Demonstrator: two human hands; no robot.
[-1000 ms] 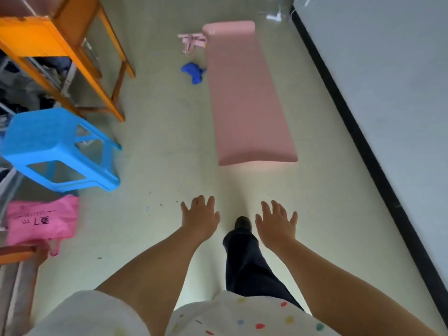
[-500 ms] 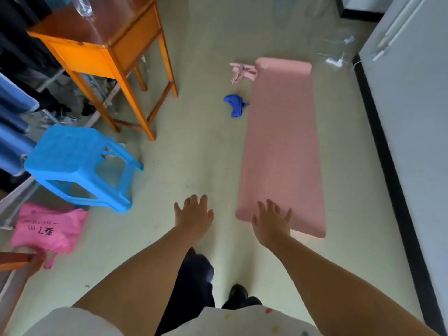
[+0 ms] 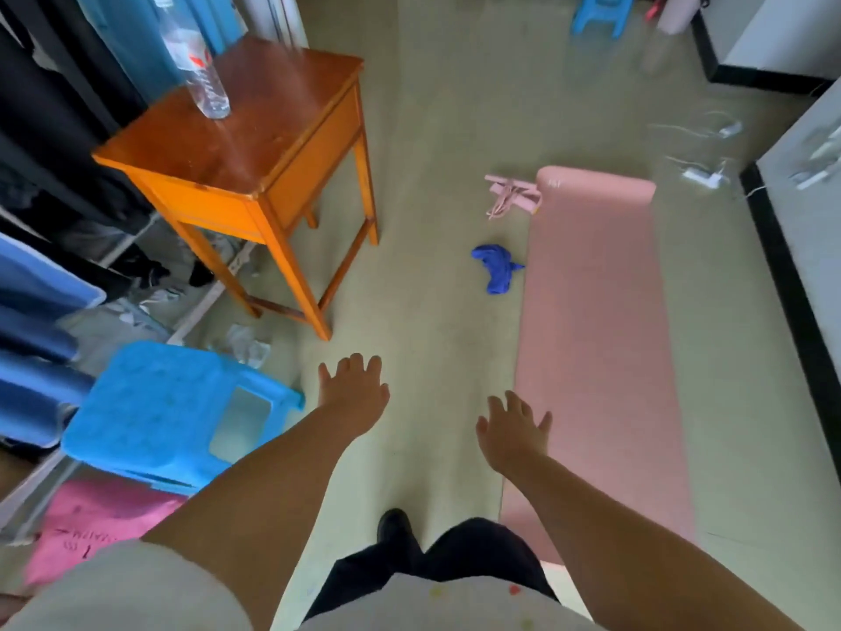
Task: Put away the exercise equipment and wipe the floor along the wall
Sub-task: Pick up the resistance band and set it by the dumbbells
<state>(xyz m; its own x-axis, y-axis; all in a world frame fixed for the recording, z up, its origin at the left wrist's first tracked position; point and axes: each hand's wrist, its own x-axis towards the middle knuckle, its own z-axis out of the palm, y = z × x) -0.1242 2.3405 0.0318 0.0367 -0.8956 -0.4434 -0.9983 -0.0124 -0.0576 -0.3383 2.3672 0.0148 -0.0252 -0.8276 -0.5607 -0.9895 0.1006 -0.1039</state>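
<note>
I hold my left hand point(image 3: 352, 393) and right hand point(image 3: 512, 430) open, empty, ready to roll the pink mat point(image 3: 596, 339) lying flat along the wall.

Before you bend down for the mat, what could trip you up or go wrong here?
The white cables and charger lie on the floor just past the far end of the pink mat; they could snag or trip. The blue cloth and pink strap lie beside the mat's edge, underfoot. Both hands, left hand and right hand, are empty.

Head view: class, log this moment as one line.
left hand open, empty | right hand open, empty | yoga mat unrolled by wall | blue cloth on floor
</note>
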